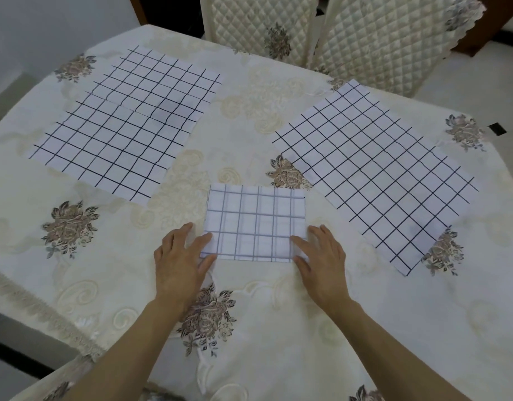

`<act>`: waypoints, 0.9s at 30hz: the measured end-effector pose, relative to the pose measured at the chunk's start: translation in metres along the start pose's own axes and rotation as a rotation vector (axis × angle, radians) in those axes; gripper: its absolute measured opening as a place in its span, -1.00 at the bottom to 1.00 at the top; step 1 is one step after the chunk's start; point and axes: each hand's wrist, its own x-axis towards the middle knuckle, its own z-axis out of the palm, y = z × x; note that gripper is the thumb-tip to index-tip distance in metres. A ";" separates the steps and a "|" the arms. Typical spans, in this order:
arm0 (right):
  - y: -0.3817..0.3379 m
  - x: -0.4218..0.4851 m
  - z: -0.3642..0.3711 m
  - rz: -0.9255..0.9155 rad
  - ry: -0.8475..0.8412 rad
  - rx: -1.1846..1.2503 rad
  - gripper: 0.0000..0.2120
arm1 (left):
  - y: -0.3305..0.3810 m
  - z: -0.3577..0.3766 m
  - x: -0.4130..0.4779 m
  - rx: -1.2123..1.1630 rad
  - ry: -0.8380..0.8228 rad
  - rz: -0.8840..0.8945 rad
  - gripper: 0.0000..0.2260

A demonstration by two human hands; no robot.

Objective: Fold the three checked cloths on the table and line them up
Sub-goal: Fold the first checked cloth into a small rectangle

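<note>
Head view: left hand (181,256), right hand (321,261) flat and spread on folded cloth (255,221); floral tablecloth (278,319), quilted chairs (379,44) beyond.

No text, label, brand, number or sign can be read anywhere.

A cream tablecloth (278,328) stitched with brown flowers covers the desk (84,215), its fringe hanging off the near left edge. At the far edge stand a quilted chair (258,30) and a second chair (388,41). Pale wall (61,13) behind.
</note>
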 end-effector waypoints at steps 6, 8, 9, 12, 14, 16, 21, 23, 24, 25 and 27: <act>0.004 -0.006 -0.003 -0.006 0.028 -0.004 -0.58 | -0.010 -0.016 0.011 0.154 0.035 0.369 -0.65; 0.001 -0.005 -0.002 0.016 0.024 -0.001 -0.55 | -0.011 -0.022 0.018 0.196 -0.012 0.438 -0.69; -0.001 -0.005 -0.001 0.028 0.021 0.001 -0.54 | -0.010 -0.025 0.021 0.217 -0.043 0.445 -0.66; -0.003 -0.004 -0.002 0.039 0.016 -0.009 -0.52 | -0.003 -0.031 0.027 0.275 -0.086 0.444 -0.61; -0.001 -0.004 -0.003 0.034 0.004 -0.032 -0.51 | 0.003 -0.030 0.029 0.300 -0.078 0.461 -0.64; 0.001 -0.005 -0.003 0.025 -0.015 -0.060 -0.52 | 0.006 -0.026 0.027 0.316 -0.074 0.480 -0.65; -0.001 -0.007 -0.004 0.027 -0.038 -0.057 -0.53 | 0.001 -0.019 0.024 0.265 -0.050 0.448 -0.66; -0.002 -0.006 -0.005 0.031 -0.049 -0.056 -0.54 | 0.003 -0.018 0.023 0.210 -0.018 0.444 -0.75; -0.002 -0.006 -0.006 0.031 -0.060 -0.059 -0.55 | 0.004 -0.019 0.022 0.181 0.006 0.438 -0.80; -0.003 -0.006 -0.006 0.025 -0.073 -0.065 -0.55 | 0.006 -0.021 0.021 0.151 0.024 0.425 -0.83; -0.005 -0.007 -0.007 -0.019 -0.088 -0.078 -0.57 | 0.008 -0.024 0.020 0.099 0.040 0.401 -0.86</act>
